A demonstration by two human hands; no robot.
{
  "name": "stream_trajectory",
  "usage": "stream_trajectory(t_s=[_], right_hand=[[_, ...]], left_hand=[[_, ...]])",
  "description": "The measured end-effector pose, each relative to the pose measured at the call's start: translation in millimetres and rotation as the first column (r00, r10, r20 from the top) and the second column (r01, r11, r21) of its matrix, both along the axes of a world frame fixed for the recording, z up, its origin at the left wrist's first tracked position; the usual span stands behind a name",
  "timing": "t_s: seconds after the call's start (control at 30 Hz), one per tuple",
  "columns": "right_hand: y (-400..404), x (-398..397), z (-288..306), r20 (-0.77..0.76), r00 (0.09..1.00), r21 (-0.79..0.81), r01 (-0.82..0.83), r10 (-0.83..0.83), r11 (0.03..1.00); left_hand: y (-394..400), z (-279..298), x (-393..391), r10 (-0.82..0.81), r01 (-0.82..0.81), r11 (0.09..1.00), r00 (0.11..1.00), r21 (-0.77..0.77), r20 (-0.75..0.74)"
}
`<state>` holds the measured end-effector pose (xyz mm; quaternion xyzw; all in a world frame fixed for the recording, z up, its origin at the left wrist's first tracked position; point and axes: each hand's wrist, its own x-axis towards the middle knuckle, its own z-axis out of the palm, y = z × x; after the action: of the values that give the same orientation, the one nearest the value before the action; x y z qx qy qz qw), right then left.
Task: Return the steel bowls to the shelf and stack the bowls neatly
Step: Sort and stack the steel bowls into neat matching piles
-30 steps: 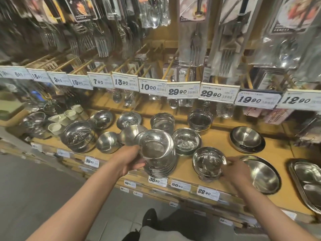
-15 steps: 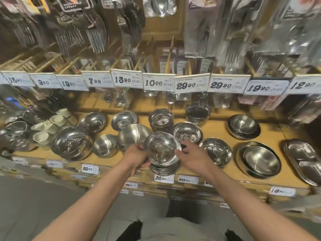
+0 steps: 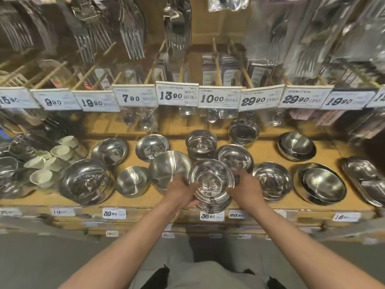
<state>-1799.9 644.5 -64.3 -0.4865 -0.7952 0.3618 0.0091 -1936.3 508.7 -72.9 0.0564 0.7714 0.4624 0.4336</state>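
Steel bowls sit nested in a stack at the front edge of the wooden shelf, directly above the 36.90 price tag. Both hands are clamped on this stack from opposite sides: the left hand cups its left flank with fingers curled round the rims, and the right hand grips the right flank the same way. The top bowl looks tilted toward the camera and not seated flush, so the squaring-up step appears unfinished.

Risk here comes mainly from position. The stack stands very near the shelf lip, and a nudge toward the person could tip it off onto the floor. Polished steel is slick, so an uneven squeeze might make the upper bowl skate sideways instead of dropping into the nest.

Neighbours crowd close. A large tilted bowl leans just beside the left hand, and a shallow bowl lies just beside the right; a careless elbow or wrist could knock either. Behind, a deeper bowl nearly touches the stack, leaving little room to push it back safely.
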Motion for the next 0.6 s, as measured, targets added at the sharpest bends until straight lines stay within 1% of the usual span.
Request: stream_trajectory(t_s=[0.13,0.23,0.27,0.3,0.33,0.37,0.4,0.43,0.47,0.5,0.6], right_hand=[[-2,-2,-2,0.007,1.000,0.059,-0.003,0.002,0.998],[-2,0,-6,-0.022,1.000,0.037,0.014,-0.013,0.999],[-1,3,-10,-0.039,0.999,-0.019,0.034,-0.034,0.999],[0,8,-15,-0.070,0.994,-0.132,0.070,-0.080,0.989],[1,13,-20,-0.114,0.982,-0.306,0.109,-0.150,0.946],[-1,17,-25,-0.155,0.959,-0.497,0.133,-0.239,0.857],[-4,20,-31,-0.179,0.928,-0.653,0.137,-0.328,0.745],[-6,22,-35,-0.204,0.895,-0.743,0.123,-0.397,0.658],[-8,22,-38,-0.229,0.869,-0.775,0.110,-0.439,0.623],[-10,22,-41,-0.256,0.844,-0.781,0.107,-0.471,0.615],[-10,18,-42,-0.288,0.817,-0.764,0.119,-0.499,0.634]], left_hand=[[-4,-1,-8,-0.019,0.018,1.000,0.998,-0.008,-0.060],[-6,0,-9,-0.063,0.056,0.997,0.990,-0.053,-0.127],[-7,0,-8,-0.067,0.059,0.996,0.988,-0.063,-0.136],[-9,0,-6,-0.073,0.064,0.996,0.988,-0.069,-0.139],[-10,-1,-3,-0.082,0.073,0.995,0.987,-0.068,-0.140],[-11,-2,2,-0.081,0.075,0.996,0.988,-0.046,-0.130],[-12,-4,7,-0.068,0.068,0.998,0.991,-0.004,-0.115],[-12,-5,12,-0.050,0.055,0.998,0.993,0.044,-0.104],[-11,-6,16,-0.039,0.047,0.996,0.994,0.082,-0.102],[-9,-7,19,-0.032,0.042,0.994,0.995,0.105,-0.098],[-2,-9,20,-0.001,0.008,0.991,0.999,0.134,-0.051]])
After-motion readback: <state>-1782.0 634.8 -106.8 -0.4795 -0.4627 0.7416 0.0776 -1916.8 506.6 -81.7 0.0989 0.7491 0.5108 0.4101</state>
